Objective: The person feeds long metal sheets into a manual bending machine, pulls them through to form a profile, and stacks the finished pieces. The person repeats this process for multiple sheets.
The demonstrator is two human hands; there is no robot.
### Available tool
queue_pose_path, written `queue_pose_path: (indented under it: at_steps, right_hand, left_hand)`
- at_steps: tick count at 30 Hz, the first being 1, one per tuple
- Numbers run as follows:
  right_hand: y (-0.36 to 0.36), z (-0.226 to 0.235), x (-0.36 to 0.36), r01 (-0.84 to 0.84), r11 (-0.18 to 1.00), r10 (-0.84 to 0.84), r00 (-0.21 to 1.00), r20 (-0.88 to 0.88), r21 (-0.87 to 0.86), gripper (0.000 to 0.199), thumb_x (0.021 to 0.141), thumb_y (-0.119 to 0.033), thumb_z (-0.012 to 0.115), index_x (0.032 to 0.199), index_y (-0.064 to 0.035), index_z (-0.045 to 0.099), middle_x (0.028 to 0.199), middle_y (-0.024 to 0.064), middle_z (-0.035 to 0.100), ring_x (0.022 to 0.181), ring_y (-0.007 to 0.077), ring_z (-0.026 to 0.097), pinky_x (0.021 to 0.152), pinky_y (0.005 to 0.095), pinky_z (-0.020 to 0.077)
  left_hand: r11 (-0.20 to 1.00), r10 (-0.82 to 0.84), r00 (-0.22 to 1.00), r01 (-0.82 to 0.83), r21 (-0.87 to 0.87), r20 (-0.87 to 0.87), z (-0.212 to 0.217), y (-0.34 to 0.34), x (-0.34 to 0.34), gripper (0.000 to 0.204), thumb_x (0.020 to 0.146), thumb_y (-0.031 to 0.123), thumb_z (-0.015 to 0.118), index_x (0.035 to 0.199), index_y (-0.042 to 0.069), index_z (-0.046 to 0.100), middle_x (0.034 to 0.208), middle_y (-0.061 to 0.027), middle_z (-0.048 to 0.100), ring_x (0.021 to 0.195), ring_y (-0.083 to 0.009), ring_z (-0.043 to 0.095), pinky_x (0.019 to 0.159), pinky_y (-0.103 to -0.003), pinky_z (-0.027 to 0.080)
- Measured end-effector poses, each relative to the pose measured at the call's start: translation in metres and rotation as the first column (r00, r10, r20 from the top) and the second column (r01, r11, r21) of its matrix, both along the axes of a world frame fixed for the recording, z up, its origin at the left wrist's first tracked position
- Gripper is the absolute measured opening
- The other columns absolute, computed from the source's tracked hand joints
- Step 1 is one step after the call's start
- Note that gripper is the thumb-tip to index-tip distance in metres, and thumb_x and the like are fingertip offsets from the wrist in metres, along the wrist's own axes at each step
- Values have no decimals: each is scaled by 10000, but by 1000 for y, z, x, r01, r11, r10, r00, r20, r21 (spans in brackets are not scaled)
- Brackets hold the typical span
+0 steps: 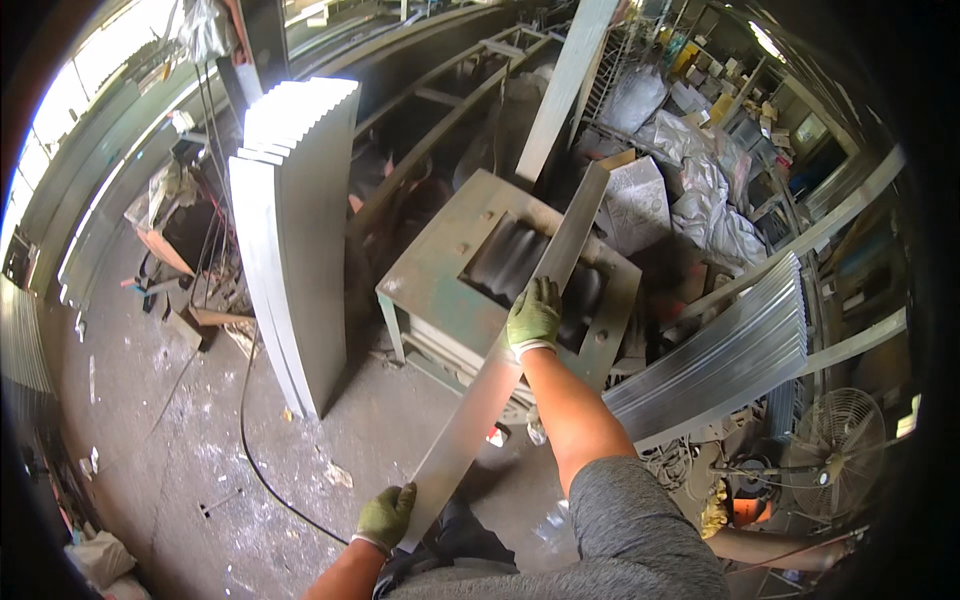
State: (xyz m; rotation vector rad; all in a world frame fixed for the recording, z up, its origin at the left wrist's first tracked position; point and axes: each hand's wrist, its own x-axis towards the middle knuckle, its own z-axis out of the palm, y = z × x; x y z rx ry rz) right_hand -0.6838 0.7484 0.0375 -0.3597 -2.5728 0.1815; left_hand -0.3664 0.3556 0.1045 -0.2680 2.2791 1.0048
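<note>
A long flat metal strip (464, 418) slants from near my body up across a green-grey machine (435, 262) with dark rollers (507, 262) in its top opening. My left hand (386, 516), in a green work glove, grips the strip's edge close to its near end. Farther along, my right hand (535, 313), gloved the same way, lies on the strip beside the rollers, its fingers pointing away from me. The strip's far part passes over the machine top between the roller openings. Whether it touches the rollers I cannot tell.
To the left stands a tall stack of metal strips (315, 240). Another stack of shiny strips (735, 340) lies at the right, near a fan (835, 450). A black cable (246, 425) runs over the floor. Plastic-wrapped bundles (700, 190) fill the back right.
</note>
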Motion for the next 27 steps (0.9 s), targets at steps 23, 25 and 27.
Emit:
queue_pose_path:
  at_steps: [23, 25, 27]
  right_hand:
    - [-192, -29, 209, -58, 995, 59, 998, 5, -77, 558, 1127, -218, 557, 1606, 68, 544, 1683, 328, 535, 1601, 561, 450, 1371, 632, 335]
    - [-207, -32, 226, -72, 993, 71, 997, -19, -96, 557, 1121, -207, 575, 1610, 59, 545, 1682, 326, 537, 1597, 564, 456, 1365, 639, 341]
    - [-224, -35, 242, -70, 993, 70, 998, -2, -90, 567, 1110, -190, 582, 1618, 58, 538, 1685, 326, 533, 1597, 567, 455, 1365, 647, 336]
  left_hand:
    - [998, 63, 997, -64, -25, -40, -98, -184, 207, 630, 1137, 666, 608, 1098, 74, 822, 976, -262, 802, 988, -507, 782, 839, -575, 599]
    - [997, 67, 997, -68, -27, -32, -102, -197, 223, 644, 1132, 698, 574, 1067, 104, 814, 974, -260, 799, 999, -527, 770, 848, -605, 596]
    - [993, 118, 990, -116, 26, -79, -105, -211, 240, 601, 1137, 658, 598, 1062, 105, 819, 969, -249, 799, 990, -516, 775, 835, -600, 594]
